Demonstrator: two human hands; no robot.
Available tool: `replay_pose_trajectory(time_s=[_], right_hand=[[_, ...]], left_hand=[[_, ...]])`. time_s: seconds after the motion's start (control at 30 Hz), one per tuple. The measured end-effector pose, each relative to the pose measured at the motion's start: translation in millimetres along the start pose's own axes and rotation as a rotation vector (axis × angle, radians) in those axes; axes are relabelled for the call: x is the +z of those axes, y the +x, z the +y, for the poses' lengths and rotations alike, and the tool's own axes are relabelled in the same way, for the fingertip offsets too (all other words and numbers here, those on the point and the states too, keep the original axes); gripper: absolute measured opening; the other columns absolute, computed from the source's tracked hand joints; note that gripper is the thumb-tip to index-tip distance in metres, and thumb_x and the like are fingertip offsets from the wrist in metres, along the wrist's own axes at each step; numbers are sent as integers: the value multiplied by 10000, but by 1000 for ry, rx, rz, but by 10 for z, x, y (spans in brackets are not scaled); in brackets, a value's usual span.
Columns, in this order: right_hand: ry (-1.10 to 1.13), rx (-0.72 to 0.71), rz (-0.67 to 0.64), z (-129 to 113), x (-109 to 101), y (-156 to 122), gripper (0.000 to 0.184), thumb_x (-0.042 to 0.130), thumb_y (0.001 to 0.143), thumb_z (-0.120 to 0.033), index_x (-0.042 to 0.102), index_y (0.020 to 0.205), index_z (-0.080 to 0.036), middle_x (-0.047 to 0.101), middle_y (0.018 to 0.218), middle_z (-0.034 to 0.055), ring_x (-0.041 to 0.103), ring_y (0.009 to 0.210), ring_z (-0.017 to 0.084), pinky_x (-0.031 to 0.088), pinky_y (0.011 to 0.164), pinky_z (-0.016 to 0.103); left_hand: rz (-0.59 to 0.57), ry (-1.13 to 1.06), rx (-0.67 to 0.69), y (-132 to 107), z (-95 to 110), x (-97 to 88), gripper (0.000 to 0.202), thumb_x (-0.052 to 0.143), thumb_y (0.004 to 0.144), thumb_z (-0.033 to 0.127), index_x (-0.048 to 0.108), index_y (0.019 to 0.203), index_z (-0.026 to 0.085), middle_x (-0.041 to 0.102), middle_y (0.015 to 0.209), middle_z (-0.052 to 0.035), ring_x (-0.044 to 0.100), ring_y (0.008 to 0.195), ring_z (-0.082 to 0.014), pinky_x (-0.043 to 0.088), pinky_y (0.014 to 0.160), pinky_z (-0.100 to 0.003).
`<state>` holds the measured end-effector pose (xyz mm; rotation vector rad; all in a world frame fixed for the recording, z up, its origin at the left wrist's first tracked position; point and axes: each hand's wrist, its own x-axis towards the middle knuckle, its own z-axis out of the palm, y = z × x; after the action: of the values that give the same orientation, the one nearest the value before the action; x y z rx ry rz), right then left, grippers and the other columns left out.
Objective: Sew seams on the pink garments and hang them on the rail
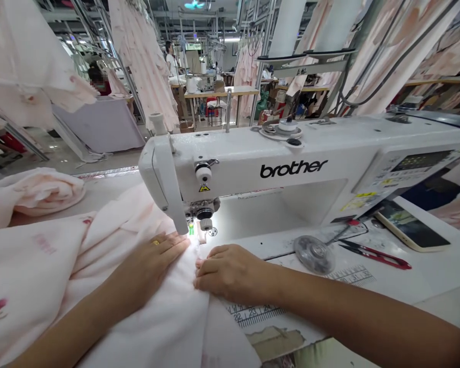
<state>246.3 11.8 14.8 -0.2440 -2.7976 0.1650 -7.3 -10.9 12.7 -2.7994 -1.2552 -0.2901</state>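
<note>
Pale pink fabric [168, 327] spread before sewing machine [233, 158], left hand [153, 260] flat on fabric at machine's needle end, fingers extended, right hand [233, 273] at same end, fingers curled at fabric edge, grip indeterminable.

Behind the machine stretches a large workshop with a glossy grey tiled floor [122, 162]. At upper centre, a pale, wooden-edged rectangular tabletop [245, 90] stands above a small red-and-white seat [215, 104]. At left, a smooth lilac cloth [99, 122] drapes down toward the floor. Long pale-pink fabric garments [141, 66] hang at upper left, near slim silvery metal poles. A narrow white tube light [232, 39] glows at top centre.
</note>
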Motion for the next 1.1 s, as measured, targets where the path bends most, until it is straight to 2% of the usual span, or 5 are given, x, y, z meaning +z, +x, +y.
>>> replay_pose_trajectory(time_s=[0.37, 0.6, 0.73, 0.93, 1.1], right_hand=[[9, 223, 42, 184, 122, 184, 203, 509, 927, -60, 648, 825, -167, 682, 858, 17, 594, 767, 121, 431, 752, 249], [-9, 255, 85, 200, 145, 208, 164, 531, 959, -103, 675, 934, -178, 697, 986, 26, 608, 825, 119, 410, 765, 269], [-10, 253, 197, 190, 123, 175, 153, 565, 933, -100, 654, 1023, -186, 685, 1047, 6, 591, 871, 130, 413, 833, 285], [23, 366, 176, 188, 65, 158, 139, 618, 857, -119, 590, 991, -147, 643, 1034, 79, 538, 955, 193, 430, 867, 330], [1, 303, 161, 207, 72, 187, 139, 559, 889, -122, 591, 1021, -150, 630, 1066, 72, 527, 976, 192, 409, 886, 319]], left_hand=[[-145, -127, -93, 375, -309, -154, 340, 329, 938, 159, 665, 974, 189, 678, 906, -33, 624, 876, -200, 498, 839, -354], [-172, -137, -114, 487, -335, -316, 393, 281, 949, 171, 673, 938, 171, 683, 904, -7, 634, 906, -196, 500, 869, -353], [-141, -125, -173, 370, -87, -406, 349, 301, 939, 182, 644, 882, 194, 673, 914, -28, 633, 920, -231, 511, 856, -403], [130, -188, -331, -33, 606, -238, 522, 552, 896, 457, 416, 1350, 237, 639, 1221, -92, 640, 1045, -278, 550, 819, -402], [168, -312, -299, -64, 461, -4, 249, 450, 950, 289, 544, 1173, 227, 659, 1093, -56, 610, 1024, -227, 486, 886, -372]])
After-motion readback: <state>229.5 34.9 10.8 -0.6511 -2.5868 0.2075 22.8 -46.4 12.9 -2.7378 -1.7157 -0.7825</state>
